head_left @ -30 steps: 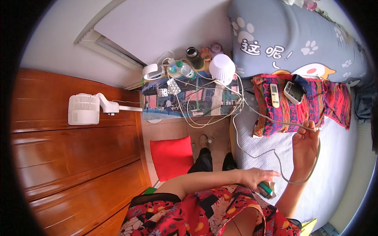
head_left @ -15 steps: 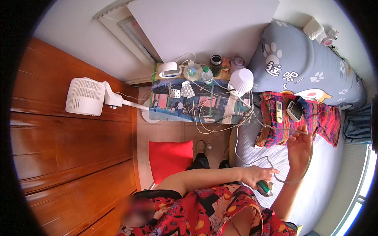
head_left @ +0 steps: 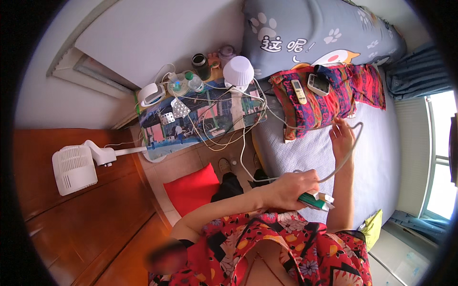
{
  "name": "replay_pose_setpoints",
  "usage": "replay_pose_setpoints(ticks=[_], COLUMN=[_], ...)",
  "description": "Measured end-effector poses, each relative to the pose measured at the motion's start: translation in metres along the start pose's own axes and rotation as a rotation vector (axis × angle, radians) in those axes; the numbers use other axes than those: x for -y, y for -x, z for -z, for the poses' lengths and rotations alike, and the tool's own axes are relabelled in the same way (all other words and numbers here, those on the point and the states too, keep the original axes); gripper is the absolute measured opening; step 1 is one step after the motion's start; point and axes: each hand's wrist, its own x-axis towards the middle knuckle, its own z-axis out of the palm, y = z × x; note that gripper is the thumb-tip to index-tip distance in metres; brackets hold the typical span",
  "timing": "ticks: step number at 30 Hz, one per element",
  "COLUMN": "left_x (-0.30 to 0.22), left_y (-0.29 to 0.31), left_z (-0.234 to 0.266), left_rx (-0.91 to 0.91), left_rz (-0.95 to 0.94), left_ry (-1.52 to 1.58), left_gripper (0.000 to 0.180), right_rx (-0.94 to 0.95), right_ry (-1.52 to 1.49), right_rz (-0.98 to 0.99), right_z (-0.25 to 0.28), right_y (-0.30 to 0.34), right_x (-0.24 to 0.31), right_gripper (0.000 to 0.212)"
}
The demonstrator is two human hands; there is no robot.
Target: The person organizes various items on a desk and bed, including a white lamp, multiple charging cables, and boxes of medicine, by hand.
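Note:
My left hand (head_left: 293, 188) is closed around a small green and white carton (head_left: 315, 202), whose end flaps stand out past the fingers. A pale cable (head_left: 346, 159) passes by the knuckles of this hand and loops up to my right hand (head_left: 342, 140). The right fingers are pinched on the cable near the lower edge of a red patterned cloth (head_left: 315, 114). On that cloth lie a white remote control (head_left: 299, 91) and a small device with a dark screen (head_left: 318, 85).
A table (head_left: 162, 150) at left carries a white lamp (head_left: 238, 71), tangled cords, pill blister packs (head_left: 180, 108), a green-capped bottle (head_left: 194, 82) and a dark flask (head_left: 201, 66). A white fan (head_left: 75, 170) stands farther left. A red cushion (head_left: 192, 188) sits below the table. A grey pillow (head_left: 329, 24) lies on the bed (head_left: 315, 155).
The view has swung to the right, so the table and bed sit farther left in the picture. Both hands keep their holds, and the cable loop between them has changed shape.

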Motion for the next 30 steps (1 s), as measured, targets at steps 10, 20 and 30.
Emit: replay_pose_setpoints(ticks=[10, 20, 30], left_x=[-0.027, -0.020, -0.028], left_y=[-0.048, -0.102, -0.105], left_z=[0.001, -0.027, -0.010], left_rx=[0.041, 0.132, 0.054], left_rz=[0.115, 0.110, 0.363], left_ry=[0.686, 0.910, 1.008], left_gripper=[0.054, 0.067, 0.069], right_rx=[-0.081, 0.778, 0.540], right_ry=[0.766, 0.745, 0.730], right_rz=[-0.143, 0.031, -0.152], right_z=[0.115, 0.013, 0.091], right_y=[0.029, 0.075, 0.088], right_x=[-0.062, -0.099, -0.044], right_gripper=[0.029, 0.029, 0.027])
